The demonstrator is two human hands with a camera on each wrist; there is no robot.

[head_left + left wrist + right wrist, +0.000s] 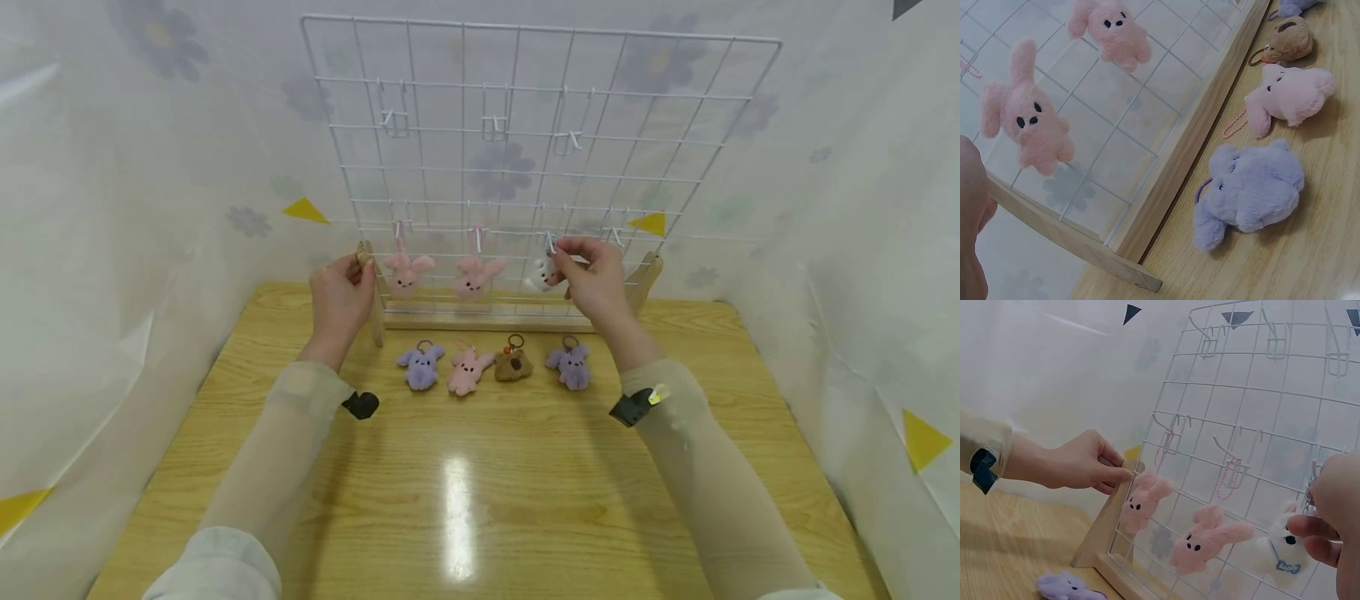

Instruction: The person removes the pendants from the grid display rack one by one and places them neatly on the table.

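My left hand [343, 302] pinches the top of the wooden side post [1133, 466] at the left end of a white wire grid rack [570, 175]. At a lower-row hook, the fingers of my right hand [596, 279] hold a white plush keychain [1290, 550] by its upper part and metal clasp. A small blue "happy" tag hangs on its chest. To its left, two pink bunny plush keychains [407, 273] hang from hooks by pink bead chains. Part of the white plush is hidden behind my right fingers.
Below the rack on the wooden table [360, 500] lie a purple plush [422, 367], a pink bunny [469, 371], a brown plush [513, 365] and another purple plush [572, 367]. Bare upper hooks [493, 125] sit above; another lower hook [617, 236] is right of my right hand.
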